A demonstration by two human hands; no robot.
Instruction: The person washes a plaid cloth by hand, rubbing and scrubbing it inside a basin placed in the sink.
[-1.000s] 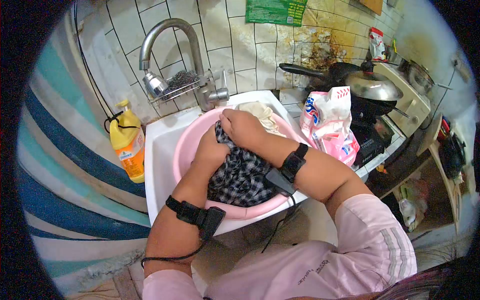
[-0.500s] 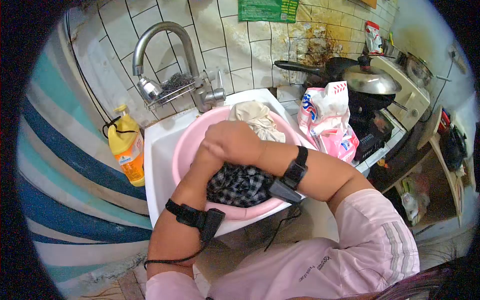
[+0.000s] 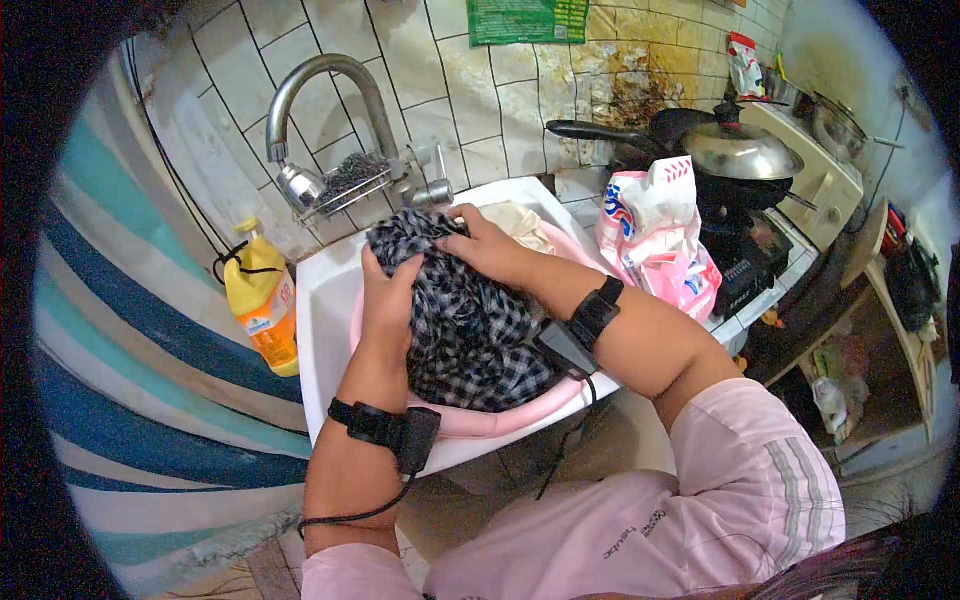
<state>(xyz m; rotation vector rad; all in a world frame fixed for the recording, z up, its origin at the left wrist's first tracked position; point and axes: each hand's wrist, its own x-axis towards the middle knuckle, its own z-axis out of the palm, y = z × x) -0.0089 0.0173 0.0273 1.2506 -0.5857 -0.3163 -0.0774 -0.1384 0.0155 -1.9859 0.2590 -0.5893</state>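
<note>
Black-and-white checked cloth (image 3: 470, 330) is bunched in the pink basin (image 3: 470, 424), its upper part lifted towards the faucet. At its left side my left hand (image 3: 388, 300) is closed on a fold, thumb and fingers apart around the fabric. My right hand (image 3: 492, 246) grips the top right of the same cloth, with some fingertips hidden in it. Behind my right hand, cream cloth (image 3: 522, 226) lies partly covered at the basin's back. The basin sits in a white sink (image 3: 318, 290).
A curved faucet (image 3: 330, 62) stands behind the sink, beside a wire rack (image 3: 350, 190) with a scouring pad. A yellow bottle (image 3: 262, 300) is on the left. To the right are a pink-and-white bag (image 3: 655, 235) and a lidded pan (image 3: 740, 150) on the stove.
My hands, clasped together over the basin before, have moved apart. Both now hold the checked cloth, which has come up between them and covers more of the basin and the cream cloth.
</note>
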